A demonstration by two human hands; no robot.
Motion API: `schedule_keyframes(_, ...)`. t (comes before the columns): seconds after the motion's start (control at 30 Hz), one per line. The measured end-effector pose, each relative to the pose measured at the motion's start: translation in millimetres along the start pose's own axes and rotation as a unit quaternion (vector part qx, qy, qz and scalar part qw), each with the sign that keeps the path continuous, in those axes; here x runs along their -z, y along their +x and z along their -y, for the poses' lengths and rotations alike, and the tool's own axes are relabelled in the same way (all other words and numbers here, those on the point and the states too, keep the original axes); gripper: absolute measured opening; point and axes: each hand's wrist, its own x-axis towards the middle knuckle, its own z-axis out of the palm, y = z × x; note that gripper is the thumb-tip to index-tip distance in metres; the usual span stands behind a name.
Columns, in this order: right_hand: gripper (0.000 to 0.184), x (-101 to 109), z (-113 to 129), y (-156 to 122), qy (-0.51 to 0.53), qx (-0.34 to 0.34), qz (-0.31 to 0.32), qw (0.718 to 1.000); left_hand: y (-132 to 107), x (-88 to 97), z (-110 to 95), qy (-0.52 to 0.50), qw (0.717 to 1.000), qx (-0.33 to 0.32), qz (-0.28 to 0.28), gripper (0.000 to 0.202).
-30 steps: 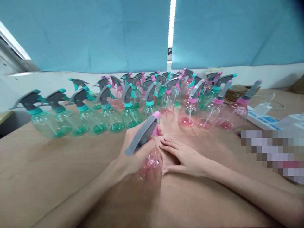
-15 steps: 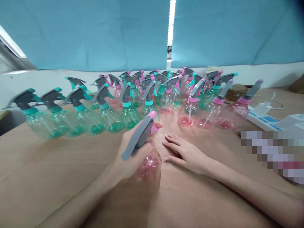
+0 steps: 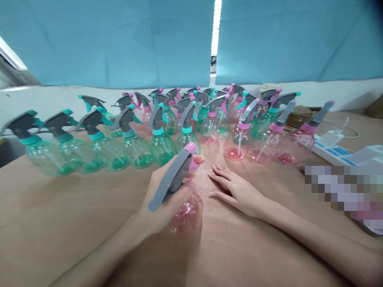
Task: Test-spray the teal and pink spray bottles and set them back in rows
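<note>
My left hand [image 3: 163, 199] is wrapped round the neck of a pink spray bottle [image 3: 185, 209] with a grey trigger head, which stands on the wooden table [image 3: 74, 215] in front of me. My index finger lies by the pink nozzle. Just to the right of the bottle, my right hand [image 3: 236, 189] rests flat on the table with its fingers stretched out, holding nothing.
Behind my hands stand several green spray bottles [image 3: 134, 145] on the left and several pink spray bottles [image 3: 269, 139] on the right, in rows. A white power strip [image 3: 332, 149] with a cable lies at the right. A blue curtain [image 3: 119, 40] hangs behind.
My left hand has tilted the bottle's grey head slightly down and left. My right hand has slid a little to the right, away from the bottle.
</note>
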Motion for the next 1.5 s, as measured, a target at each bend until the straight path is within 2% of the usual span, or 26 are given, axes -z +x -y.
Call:
schedule_keyframes(0.1, 0.067, 0.3, -0.3, 0.3, 0.005, -0.001, -0.003, 1.0, 0.7, -0.2, 0.3, -0.017, 1.0, -0.016, 0.012, 0.043)
schedule_keyframes(0.6, 0.068, 1.6, -0.5, -0.2, -0.007, -0.006, 0.009, 1.0, 1.2, 0.8, 2.7, -0.031, 0.999, 0.002, 0.038, 0.043)
schedule_keyframes(0.9, 0.066, 1.0, 0.0, -0.5, 0.01, -0.012, 0.006, 1.0, 1.7, -1.9, 2.9, -0.034, 0.999, -0.006, 0.027, 0.045)
schedule_keyframes(1.07, 0.064, 0.1, -0.5, -0.9, 0.03, -0.014, -0.006, 0.999, 0.7, 0.1, 1.2, 0.013, 1.0, 0.003, 0.025, 0.037)
schedule_keyframes(1.2, 0.062, -1.1, -0.7, -1.1, 0.033, -0.011, -0.015, 0.999, -0.5, 2.6, -1.4, 0.007, 1.0, 0.005, 0.026, 0.027)
schedule_keyframes(1.5, 0.063, -0.6, -0.4, -1.3, 0.033, -0.019, -0.012, 0.999, -4.9, 4.1, -0.4, 0.03, 0.999, 0.013, -0.011, 0.011)
